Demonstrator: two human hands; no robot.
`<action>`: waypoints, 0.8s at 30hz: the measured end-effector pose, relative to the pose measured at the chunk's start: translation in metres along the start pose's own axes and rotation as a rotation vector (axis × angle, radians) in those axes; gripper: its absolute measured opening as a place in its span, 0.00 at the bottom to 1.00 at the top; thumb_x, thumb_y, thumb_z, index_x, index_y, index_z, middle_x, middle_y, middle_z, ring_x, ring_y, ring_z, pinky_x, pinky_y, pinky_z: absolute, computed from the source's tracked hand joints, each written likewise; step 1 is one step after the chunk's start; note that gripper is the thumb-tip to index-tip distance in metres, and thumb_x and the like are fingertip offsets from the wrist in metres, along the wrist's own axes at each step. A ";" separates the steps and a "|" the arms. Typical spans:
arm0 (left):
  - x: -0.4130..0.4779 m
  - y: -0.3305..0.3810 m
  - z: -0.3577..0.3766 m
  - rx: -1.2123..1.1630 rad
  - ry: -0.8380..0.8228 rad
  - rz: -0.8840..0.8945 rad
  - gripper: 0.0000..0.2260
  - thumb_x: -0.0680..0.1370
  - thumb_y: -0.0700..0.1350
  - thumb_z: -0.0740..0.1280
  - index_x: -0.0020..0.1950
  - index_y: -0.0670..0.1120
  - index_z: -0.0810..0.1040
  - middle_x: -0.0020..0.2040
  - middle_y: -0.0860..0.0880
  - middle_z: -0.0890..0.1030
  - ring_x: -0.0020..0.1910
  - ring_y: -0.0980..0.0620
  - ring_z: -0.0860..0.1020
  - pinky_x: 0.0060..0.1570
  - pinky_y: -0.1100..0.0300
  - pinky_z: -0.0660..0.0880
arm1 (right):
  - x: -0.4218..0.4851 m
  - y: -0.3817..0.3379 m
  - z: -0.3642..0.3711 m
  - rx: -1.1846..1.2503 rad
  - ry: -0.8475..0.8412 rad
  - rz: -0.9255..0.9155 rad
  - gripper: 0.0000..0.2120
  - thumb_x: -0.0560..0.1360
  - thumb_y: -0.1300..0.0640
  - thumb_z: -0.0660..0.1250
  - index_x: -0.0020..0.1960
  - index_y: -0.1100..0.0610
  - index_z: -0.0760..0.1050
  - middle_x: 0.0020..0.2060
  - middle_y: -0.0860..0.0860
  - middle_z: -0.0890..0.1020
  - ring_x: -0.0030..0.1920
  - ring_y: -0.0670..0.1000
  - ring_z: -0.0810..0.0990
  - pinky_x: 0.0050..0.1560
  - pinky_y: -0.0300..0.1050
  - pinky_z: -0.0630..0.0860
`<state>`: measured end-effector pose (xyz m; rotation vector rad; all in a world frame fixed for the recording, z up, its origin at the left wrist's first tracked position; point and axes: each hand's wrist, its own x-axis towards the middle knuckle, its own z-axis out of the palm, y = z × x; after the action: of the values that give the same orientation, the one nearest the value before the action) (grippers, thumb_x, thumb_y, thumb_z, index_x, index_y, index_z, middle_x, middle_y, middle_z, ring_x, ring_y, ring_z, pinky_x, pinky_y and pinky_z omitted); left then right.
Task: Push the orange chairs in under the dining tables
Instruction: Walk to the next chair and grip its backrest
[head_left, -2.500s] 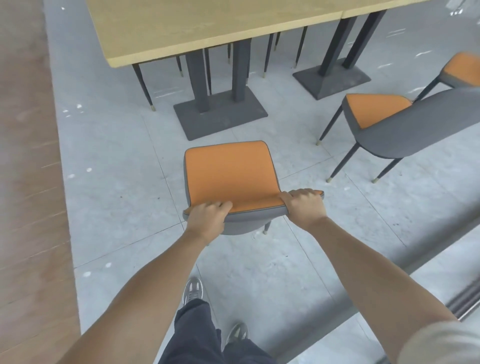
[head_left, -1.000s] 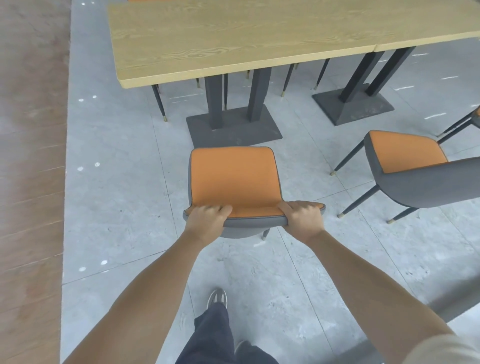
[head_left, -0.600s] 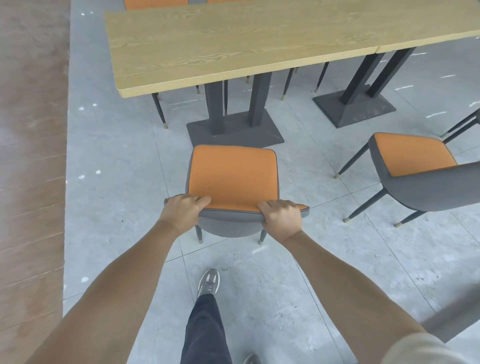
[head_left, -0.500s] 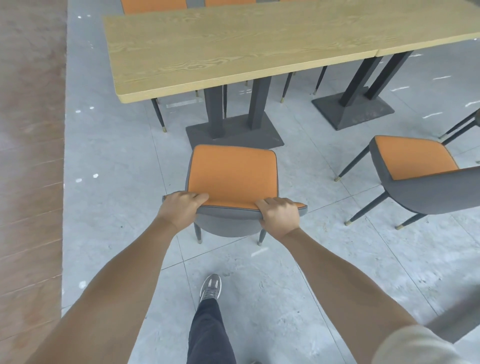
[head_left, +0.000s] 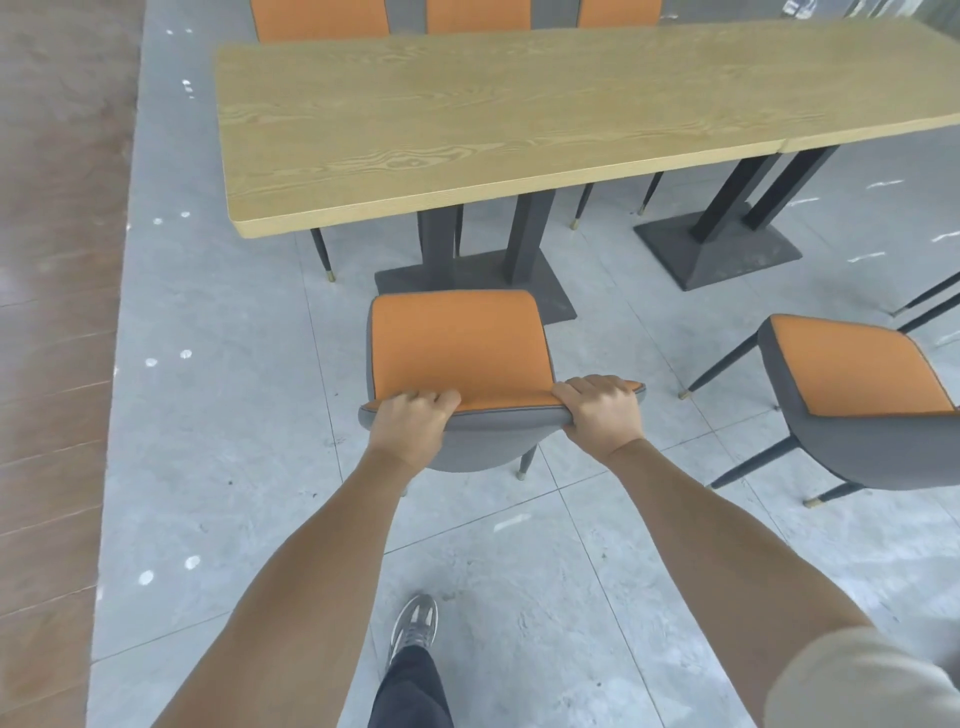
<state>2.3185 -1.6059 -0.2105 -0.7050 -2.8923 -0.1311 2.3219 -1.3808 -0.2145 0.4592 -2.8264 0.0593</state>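
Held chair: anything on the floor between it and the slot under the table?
No loose obstacle shows. Both hands, left hand and right hand, grip the chair; the table's pedestal base lies directly ahead, limiting travel.

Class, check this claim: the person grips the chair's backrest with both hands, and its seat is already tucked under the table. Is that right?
Not quite. Both hands, left hand and right hand, do grip the backrest of the chair, but the head view shows its seat out in the open, short of the table edge, its front only reaching the table's base. It is not tucked under.
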 end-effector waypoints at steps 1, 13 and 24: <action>0.006 0.000 0.003 -0.001 0.004 -0.009 0.23 0.34 0.32 0.73 0.26 0.45 0.77 0.16 0.49 0.69 0.13 0.50 0.69 0.23 0.71 0.51 | 0.007 0.005 0.003 0.011 0.014 -0.010 0.13 0.55 0.64 0.52 0.28 0.56 0.76 0.19 0.50 0.73 0.20 0.53 0.72 0.24 0.36 0.67; 0.054 -0.028 0.015 0.003 -0.006 -0.041 0.23 0.36 0.30 0.73 0.28 0.43 0.78 0.18 0.49 0.72 0.15 0.50 0.70 0.17 0.72 0.56 | 0.065 0.030 0.022 -0.009 0.064 -0.064 0.10 0.55 0.65 0.59 0.30 0.55 0.77 0.21 0.49 0.75 0.22 0.53 0.74 0.26 0.36 0.67; 0.057 -0.026 0.013 -0.006 -0.028 -0.016 0.22 0.37 0.29 0.72 0.27 0.42 0.76 0.17 0.49 0.69 0.13 0.50 0.67 0.20 0.70 0.52 | 0.066 0.031 0.019 -0.004 -0.060 -0.021 0.15 0.43 0.69 0.72 0.26 0.56 0.74 0.18 0.49 0.71 0.19 0.53 0.70 0.28 0.35 0.63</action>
<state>2.2545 -1.6018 -0.2145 -0.6902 -2.9255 -0.1335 2.2463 -1.3731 -0.2146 0.4974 -2.8788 0.0360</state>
